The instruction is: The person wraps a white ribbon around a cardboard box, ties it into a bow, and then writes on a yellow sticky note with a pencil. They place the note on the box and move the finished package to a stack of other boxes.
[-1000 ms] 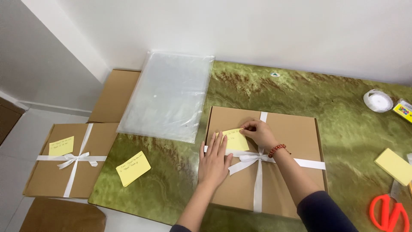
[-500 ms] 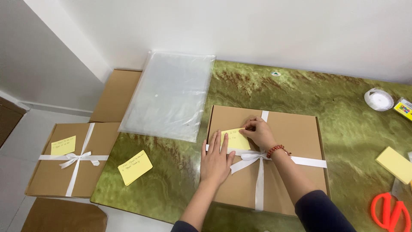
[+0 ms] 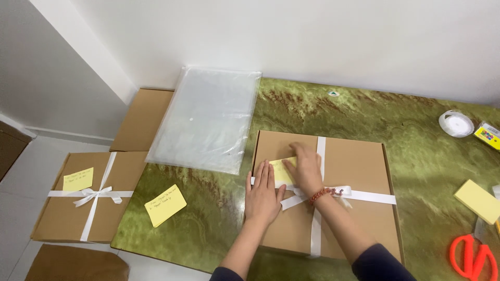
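A flat brown cardboard box [image 3: 354, 166] tied with a white ribbon [image 3: 364, 196] lies on the green marbled table [image 3: 406, 125]. My left hand [image 3: 263, 195] rests flat on the box's left edge, fingers together. My right hand [image 3: 304, 166], with a beaded bracelet at the wrist, presses flat on a yellow sticky note [image 3: 278, 170] on the box's upper left. The note is mostly covered by my fingers.
A stack of clear plastic bags [image 3: 208, 117] lies left of the box. Another written yellow note [image 3: 165, 205] sits near the table's left edge. A yellow note pad [image 3: 476, 200], orange scissors [image 3: 471, 257] and a ribbon roll [image 3: 456, 123] are at right. A ribboned box [image 3: 86, 200] lies on the floor.
My right hand has flattened and slid left over the yellow note, where earlier its fingertips pinched the note's right edge. The left hand stays put.
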